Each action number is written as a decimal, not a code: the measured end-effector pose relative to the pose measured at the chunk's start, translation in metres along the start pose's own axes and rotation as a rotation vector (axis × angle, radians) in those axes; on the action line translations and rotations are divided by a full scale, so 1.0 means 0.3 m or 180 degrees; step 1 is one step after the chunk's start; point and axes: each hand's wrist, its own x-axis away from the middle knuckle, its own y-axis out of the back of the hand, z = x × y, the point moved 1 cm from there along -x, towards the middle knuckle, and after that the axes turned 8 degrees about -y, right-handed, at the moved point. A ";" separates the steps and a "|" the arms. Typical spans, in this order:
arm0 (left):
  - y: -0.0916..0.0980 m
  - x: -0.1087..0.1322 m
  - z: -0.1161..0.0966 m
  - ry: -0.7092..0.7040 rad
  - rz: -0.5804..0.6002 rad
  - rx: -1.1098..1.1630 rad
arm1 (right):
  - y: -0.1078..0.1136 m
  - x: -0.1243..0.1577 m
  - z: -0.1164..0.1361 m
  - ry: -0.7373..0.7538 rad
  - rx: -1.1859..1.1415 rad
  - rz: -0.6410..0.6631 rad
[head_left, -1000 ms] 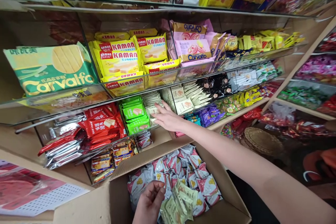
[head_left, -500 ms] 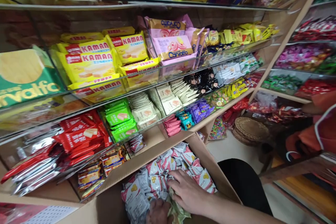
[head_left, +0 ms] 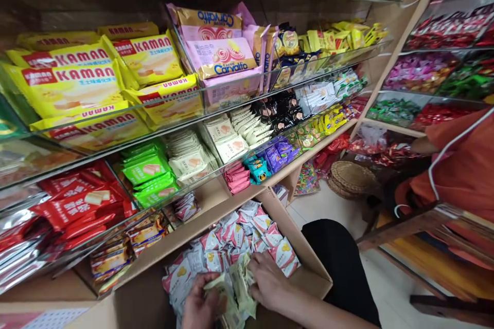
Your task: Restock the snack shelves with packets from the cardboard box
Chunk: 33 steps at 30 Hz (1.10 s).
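Both my hands are down in an open cardboard box (head_left: pixel 309 280) full of small pink-and-white snack packets (head_left: pixel 247 239). My left hand (head_left: pixel 198 303) is closed on a bunch of pale green packets (head_left: pixel 231 290) at the bottom of the view. My right hand (head_left: pixel 268 282) lies on the same bunch from the right, its fingers curled around the packets. Above the box are glass shelves with cream wafer packets (head_left: pixel 189 157) and green wafer packets (head_left: pixel 148 175).
Yellow Kaman bags (head_left: pixel 77 82) and pink Carvalfo bags (head_left: pixel 219 61) fill the upper shelf. Red packets (head_left: pixel 77 203) lie at the lower left. A woven basket (head_left: pixel 351 177) sits on the floor. A person in orange (head_left: pixel 463 164) is at the right by a wooden frame (head_left: pixel 409 226).
My right hand left the cream packets on the shelf and came down into the box. It now grips the green packets together with my left hand. The view swung right.
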 end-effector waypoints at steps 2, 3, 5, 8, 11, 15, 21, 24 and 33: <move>0.013 -0.003 -0.042 0.0422 -0.0039 0.0610 | -0.002 0.015 0.004 -0.0102 0.0020 -0.0042; 0.018 -0.006 -0.059 0.0567 -0.0043 0.0870 | -0.005 0.021 0.007 -0.0166 0.0039 -0.0079; 0.023 -0.010 -0.083 0.0696 -0.0056 0.1161 | -0.015 0.031 0.011 -0.0246 0.0077 -0.0117; 0.019 -0.008 -0.092 0.0721 -0.0040 0.1233 | -0.026 0.033 0.009 -0.0181 0.0024 -0.0157; 0.006 0.005 -0.075 0.0795 0.0073 0.1100 | -0.009 0.022 -0.006 -0.0125 -0.0145 -0.0477; -0.012 0.031 -0.046 0.0912 0.0306 0.0832 | 0.047 -0.003 -0.018 -0.0112 -0.0316 -0.0815; -0.038 0.057 -0.042 0.0969 0.0588 0.0669 | 0.009 -0.010 0.023 -0.0554 0.0469 0.0173; -0.033 0.060 -0.052 0.1015 0.0638 0.0669 | -0.001 -0.008 0.029 -0.0509 0.0424 0.0266; -0.038 0.088 -0.140 0.1409 0.1006 0.1152 | 0.227 0.056 0.008 0.0117 -0.1717 -0.0058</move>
